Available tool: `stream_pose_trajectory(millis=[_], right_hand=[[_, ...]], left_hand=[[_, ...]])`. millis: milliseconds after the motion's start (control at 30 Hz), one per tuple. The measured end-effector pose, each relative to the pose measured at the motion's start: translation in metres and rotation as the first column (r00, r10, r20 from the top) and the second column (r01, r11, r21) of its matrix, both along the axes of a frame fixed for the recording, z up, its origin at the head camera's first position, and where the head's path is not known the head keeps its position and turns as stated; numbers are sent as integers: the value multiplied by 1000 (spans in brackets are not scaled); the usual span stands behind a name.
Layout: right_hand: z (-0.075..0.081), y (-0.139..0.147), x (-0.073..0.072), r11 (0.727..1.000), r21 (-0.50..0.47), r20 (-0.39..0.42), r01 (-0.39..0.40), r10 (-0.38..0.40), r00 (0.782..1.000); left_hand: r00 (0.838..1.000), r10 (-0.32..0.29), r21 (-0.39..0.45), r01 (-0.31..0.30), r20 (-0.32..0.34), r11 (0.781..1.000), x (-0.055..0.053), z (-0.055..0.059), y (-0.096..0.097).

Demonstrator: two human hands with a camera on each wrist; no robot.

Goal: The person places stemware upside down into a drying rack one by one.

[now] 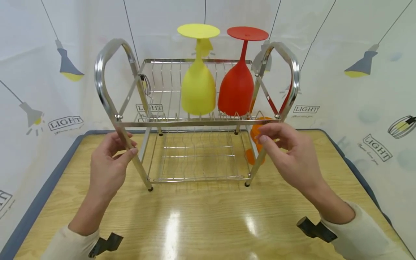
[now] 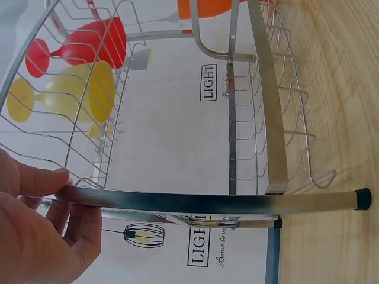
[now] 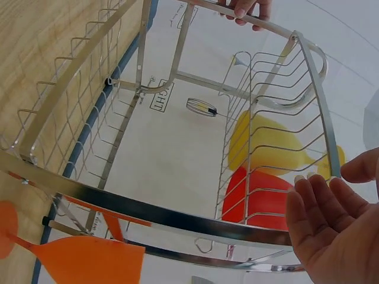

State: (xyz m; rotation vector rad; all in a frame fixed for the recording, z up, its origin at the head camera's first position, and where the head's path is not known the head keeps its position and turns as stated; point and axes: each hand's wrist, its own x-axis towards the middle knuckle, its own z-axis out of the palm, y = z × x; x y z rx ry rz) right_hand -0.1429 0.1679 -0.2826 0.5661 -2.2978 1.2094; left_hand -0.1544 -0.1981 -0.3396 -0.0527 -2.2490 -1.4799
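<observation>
A two-tier metal dish rack (image 1: pixel 195 124) stands on the table. On its upper tier, a yellow goblet (image 1: pixel 199 90) and a red goblet (image 1: pixel 236 90) sit upside down, side by side. My left hand (image 1: pixel 108 162) pinches the rack's front left upright between thumb and fingers; the left wrist view shows this grip (image 2: pixel 47 219). Beside the front right upright, my right hand (image 1: pixel 292 155) has loosely bent fingers and a gap between thumb and fingertips, holding nothing. An orange goblet (image 3: pixel 89 260) stands upright on the table at the rack's right side, partly hidden by that hand.
The rack's lower wire tier (image 1: pixel 198 156) holds no dishes. Light wood table surface (image 1: pixel 201 216) extends in front of the rack, with a dark blue edge (image 1: pixel 63 173) along its sides. A patterned white cloth (image 1: pixel 341 90) hangs behind.
</observation>
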Motion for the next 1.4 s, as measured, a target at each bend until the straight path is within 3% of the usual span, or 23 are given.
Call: stream_pose_trajectory(millis=[300,600,967,1200,1400], right_hand=[[-24,11,-3,976,-211,67,51,-38,997],[-43,19,-10,942,-310,117,129,-97,988],[-64,32,-23,947,-241,177,213,-173,969],[-79,41,-37,928,-97,245,358,-327,913],[-89,48,-45,925,-30,275,379,-357,893]], left_hand=[[1000,-8,-2,8,0,1000,-1,-1,0],[1000,15,-6,-15,0,1000,0,0,2],[1000,11,-10,-11,3,1000,0,0,3],[1000,9,8,-9,1,1000,0,-1,2],[1000,-8,24,8,-27,1000,-1,-2,2]])
